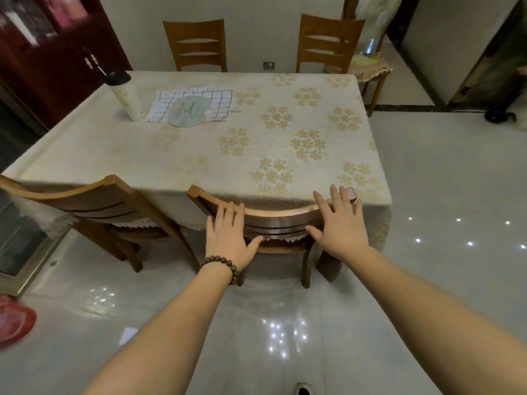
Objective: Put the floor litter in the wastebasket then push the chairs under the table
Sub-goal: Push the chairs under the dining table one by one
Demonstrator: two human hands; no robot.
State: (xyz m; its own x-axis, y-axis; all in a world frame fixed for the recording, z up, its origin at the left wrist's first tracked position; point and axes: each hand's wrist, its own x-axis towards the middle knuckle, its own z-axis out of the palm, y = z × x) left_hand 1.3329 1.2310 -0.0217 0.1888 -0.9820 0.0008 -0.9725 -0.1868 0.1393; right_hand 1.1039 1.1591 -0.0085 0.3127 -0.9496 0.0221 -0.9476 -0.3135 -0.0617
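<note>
Both hands, left (228, 238) and right (340, 226), press flat-fingered on the near chair (273, 220), already tucked under the table (199, 155); its neighbour (94, 201) looks tucked too.

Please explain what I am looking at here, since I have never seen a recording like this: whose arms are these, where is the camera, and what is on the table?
There is no machine here. A person wears a camera on the head, looking forward and down, so you see their own arms. The left hand, with a bead bracelet on its wrist, and the right hand lie flat with straight fingers on the top rail of a wooden chair at the table. Nothing is gripped. On the tablecloth lie a white bottle, a checked cloth and a round fan. Another chair stands to the left.
</note>
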